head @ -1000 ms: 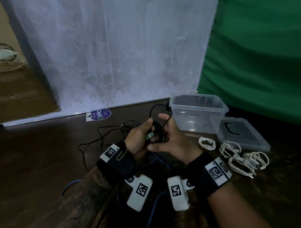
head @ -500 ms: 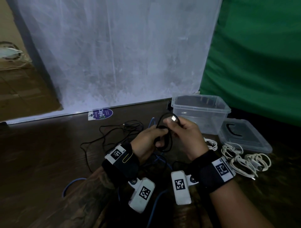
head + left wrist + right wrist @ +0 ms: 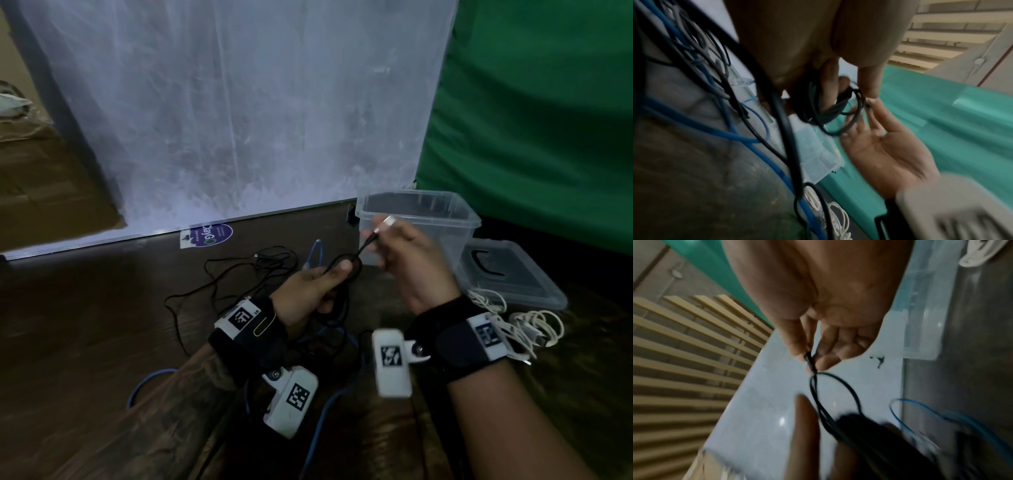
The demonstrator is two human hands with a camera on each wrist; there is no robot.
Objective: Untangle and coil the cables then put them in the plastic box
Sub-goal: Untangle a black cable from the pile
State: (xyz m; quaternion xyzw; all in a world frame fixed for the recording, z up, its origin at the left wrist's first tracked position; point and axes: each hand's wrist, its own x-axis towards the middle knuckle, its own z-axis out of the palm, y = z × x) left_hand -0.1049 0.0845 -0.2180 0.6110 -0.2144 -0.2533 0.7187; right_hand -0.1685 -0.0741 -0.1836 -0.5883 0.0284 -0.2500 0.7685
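Head view: black cable (image 3: pixel 337 291) held above the table, near the plastic box (image 3: pixel 455 219).
Left hand (image 3: pixel 308 291): curled round the coil, keeping loops together.
Right hand (image 3: pixel 407 260): pinches the plug end, likely to finish the wrap.

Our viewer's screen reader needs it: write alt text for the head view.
A left hand grips a coiled black cable while the right hand pinches its plug end, above a dark table. Behind stands an open clear plastic box; white cable coils lie right.
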